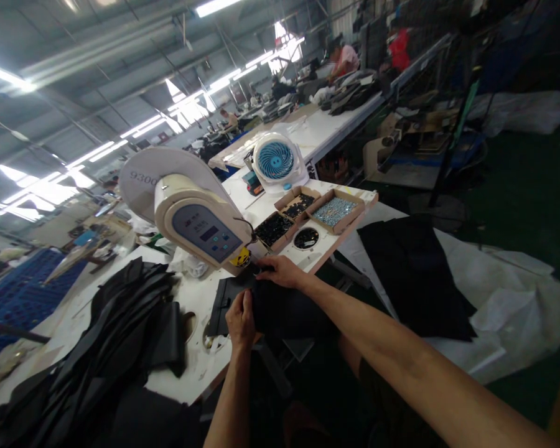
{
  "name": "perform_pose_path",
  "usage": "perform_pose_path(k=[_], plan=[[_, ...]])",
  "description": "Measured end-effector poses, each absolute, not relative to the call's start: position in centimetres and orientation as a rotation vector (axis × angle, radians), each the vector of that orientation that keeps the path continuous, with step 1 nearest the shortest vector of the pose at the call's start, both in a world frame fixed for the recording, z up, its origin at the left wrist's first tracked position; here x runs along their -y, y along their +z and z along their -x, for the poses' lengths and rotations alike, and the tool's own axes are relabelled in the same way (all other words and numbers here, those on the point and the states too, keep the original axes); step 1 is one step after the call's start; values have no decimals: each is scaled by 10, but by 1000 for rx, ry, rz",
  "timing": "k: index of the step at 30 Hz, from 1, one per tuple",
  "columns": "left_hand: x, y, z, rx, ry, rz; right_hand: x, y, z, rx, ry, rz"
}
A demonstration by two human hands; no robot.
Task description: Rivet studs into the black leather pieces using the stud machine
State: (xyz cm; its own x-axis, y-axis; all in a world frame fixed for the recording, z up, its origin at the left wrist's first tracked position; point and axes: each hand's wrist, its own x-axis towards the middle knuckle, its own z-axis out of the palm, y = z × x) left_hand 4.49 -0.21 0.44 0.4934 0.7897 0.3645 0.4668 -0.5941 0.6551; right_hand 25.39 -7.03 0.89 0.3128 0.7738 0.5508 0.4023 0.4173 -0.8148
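A dark fabric piece point(284, 311) lies partly on the white table under the head of a beige machine point(198, 218) with a small control panel. My left hand point(241, 318) pinches its near edge, thumb and fingers pressed together. Just below the machine's head, my right hand point(280, 272) is closed on the far part of the same fabric, close to the yellow-and-black guard point(241, 257). Exactly what its fingertips hold there is too dark to make out. The fabric hangs over the table edge toward my lap.
Right of the machine stand cardboard boxes of black parts point(274, 229) and silvery parts point(335, 210), beside a round dish point(306, 238). A small fan point(277, 160) is behind them. Black pieces point(135, 323) pile up at left; more black fabric point(415, 274) lies on white sheeting at right.
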Motion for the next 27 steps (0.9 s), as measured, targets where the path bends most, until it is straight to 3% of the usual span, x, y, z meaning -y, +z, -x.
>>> perform_pose_path(k=[13,22,27], plan=[[5,8,-46,-1072,875,-2258,78,21,-234,1191,143,1412],[6,11,-46,-1072,862,-2241,70,16,-263,1387,471,1153],[6,11,-46,-1078,871,-2247,73,13,-258,1297,473,1147]])
